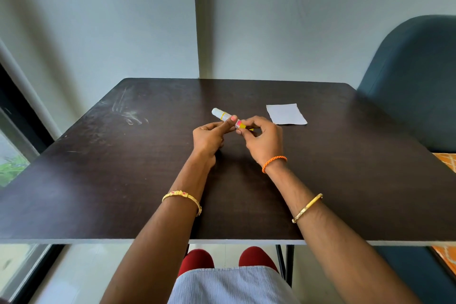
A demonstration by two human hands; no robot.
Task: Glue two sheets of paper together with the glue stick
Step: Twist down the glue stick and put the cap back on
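Head view shows a dark table [123, 180] with the left hand [209, 137] closed around the middle of the glue stick [225, 116], thumb pressed on its barrel, white cap end pointing up and away to the left. The right hand [262, 138] pinches the stick's yellow lower end with curled fingertips, both hands held just above the tabletop. Just right of them, white paper [286, 114] lies flat on the table, near a blue chair [414, 81].

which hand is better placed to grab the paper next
Right, probably. The paper lies on the table just beyond the right hand. The left hand sits farther from it and grips the glue stick near its cap end, so it would have to cross over.
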